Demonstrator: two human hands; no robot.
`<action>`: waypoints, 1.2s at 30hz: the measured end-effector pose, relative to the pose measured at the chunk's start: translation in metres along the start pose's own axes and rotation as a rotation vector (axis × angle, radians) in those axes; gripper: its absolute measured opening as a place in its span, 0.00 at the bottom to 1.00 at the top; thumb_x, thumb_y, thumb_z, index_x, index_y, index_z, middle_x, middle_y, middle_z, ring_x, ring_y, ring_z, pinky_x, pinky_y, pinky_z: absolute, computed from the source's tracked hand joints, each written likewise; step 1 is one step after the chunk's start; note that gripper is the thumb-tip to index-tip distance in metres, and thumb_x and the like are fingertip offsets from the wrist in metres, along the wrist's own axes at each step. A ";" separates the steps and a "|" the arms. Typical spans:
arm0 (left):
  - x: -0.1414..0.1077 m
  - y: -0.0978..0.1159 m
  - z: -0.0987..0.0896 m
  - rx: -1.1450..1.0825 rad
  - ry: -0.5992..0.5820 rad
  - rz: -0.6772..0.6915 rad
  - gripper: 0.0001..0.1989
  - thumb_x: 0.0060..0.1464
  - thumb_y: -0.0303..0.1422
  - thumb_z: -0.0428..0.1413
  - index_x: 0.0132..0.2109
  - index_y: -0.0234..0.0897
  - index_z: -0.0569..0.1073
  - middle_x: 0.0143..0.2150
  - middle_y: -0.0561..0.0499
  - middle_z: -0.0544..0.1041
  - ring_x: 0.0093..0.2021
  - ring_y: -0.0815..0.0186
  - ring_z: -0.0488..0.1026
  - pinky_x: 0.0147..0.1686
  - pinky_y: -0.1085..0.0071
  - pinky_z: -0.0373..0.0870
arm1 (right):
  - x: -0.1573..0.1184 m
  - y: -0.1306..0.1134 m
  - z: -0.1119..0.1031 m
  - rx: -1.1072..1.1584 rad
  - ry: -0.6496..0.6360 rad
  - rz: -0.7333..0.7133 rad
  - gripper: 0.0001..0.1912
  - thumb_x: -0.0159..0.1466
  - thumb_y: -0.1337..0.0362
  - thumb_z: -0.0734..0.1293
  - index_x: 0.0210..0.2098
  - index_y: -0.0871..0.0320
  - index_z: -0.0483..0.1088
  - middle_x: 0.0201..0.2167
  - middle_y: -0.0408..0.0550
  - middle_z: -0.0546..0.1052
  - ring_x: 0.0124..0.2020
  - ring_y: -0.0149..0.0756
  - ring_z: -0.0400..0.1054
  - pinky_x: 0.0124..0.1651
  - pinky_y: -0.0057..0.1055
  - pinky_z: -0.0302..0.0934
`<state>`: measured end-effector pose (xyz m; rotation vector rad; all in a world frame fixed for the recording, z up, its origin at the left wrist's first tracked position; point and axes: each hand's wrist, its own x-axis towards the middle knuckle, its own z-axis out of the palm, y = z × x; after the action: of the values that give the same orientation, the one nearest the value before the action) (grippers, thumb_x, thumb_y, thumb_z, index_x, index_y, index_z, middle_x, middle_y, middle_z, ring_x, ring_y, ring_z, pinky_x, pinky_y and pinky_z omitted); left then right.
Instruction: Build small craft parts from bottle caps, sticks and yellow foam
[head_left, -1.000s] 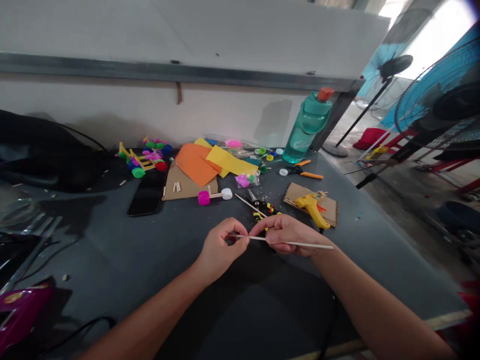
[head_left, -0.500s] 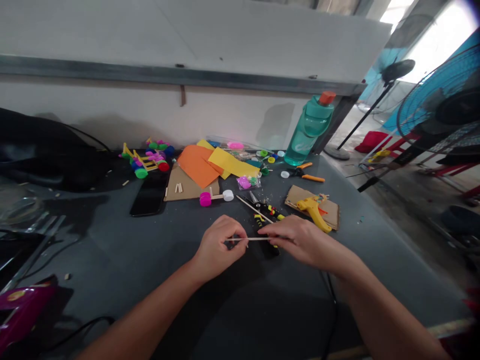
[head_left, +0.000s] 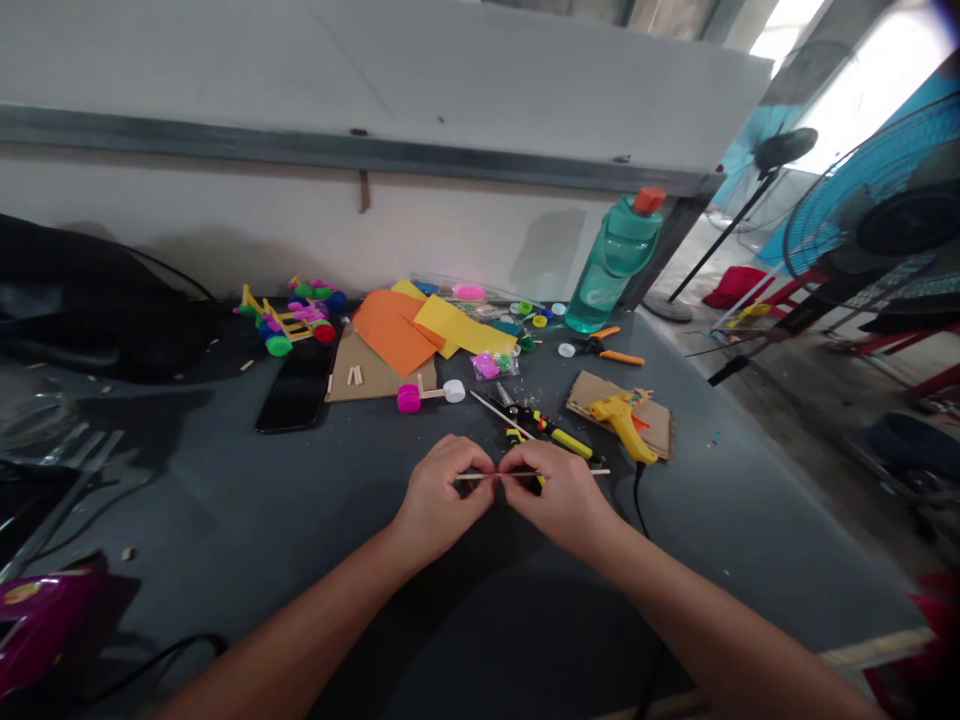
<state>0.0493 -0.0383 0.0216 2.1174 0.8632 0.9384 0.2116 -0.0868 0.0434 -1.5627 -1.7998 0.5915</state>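
Your left hand (head_left: 441,497) and right hand (head_left: 568,497) pinch the thin stick (head_left: 472,476) close together over the counter (head_left: 300,520). You seem to be setting your grip; the next move calls for steady, even pressure.

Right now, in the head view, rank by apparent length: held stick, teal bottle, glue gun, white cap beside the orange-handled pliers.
1. Held stick and teal bottle: unsure; the stick is nearer and partly covered
2. Glue gun
3. White cap

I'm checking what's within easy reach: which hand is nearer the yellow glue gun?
Right. The right hand pinches the thin stick left of the yellow glue gun and closer to the wearer; the left hand pinches it farther left.
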 end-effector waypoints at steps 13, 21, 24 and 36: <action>0.014 -0.048 -0.033 0.281 0.631 -0.181 0.23 0.49 0.36 0.58 0.51 0.36 0.64 0.49 0.42 0.67 0.51 0.54 0.64 0.50 0.57 0.61 | 0.008 0.004 -0.020 0.063 0.181 0.130 0.04 0.53 0.68 0.63 0.27 0.56 0.70 0.24 0.44 0.73 0.27 0.34 0.66 0.33 0.29 0.60; 0.036 -0.096 -0.035 0.340 0.319 -0.326 0.15 0.52 0.37 0.56 0.47 0.39 0.70 0.42 0.45 0.74 0.44 0.57 0.70 0.43 0.61 0.66 | 0.011 0.011 -0.020 0.032 0.197 0.121 0.03 0.54 0.67 0.63 0.26 0.56 0.69 0.25 0.44 0.74 0.28 0.36 0.66 0.33 0.30 0.59; 0.036 -0.097 -0.035 0.281 0.317 -0.318 0.13 0.52 0.34 0.55 0.46 0.40 0.71 0.41 0.46 0.76 0.42 0.58 0.72 0.41 0.61 0.68 | 0.011 0.013 -0.018 0.037 0.199 0.098 0.03 0.54 0.66 0.64 0.27 0.56 0.70 0.25 0.45 0.74 0.29 0.36 0.67 0.33 0.31 0.60; 0.031 -0.097 -0.039 0.071 0.053 -0.141 0.23 0.50 0.20 0.45 0.49 0.40 0.73 0.44 0.51 0.78 0.44 0.65 0.74 0.46 0.66 0.69 | 0.047 -0.003 -0.020 -0.025 0.065 -0.025 0.04 0.55 0.66 0.64 0.28 0.56 0.71 0.26 0.44 0.75 0.28 0.34 0.68 0.32 0.28 0.60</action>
<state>0.0059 0.0521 -0.0212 2.0685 1.0720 0.9059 0.2218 -0.0426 0.0679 -1.5562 -1.7813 0.5029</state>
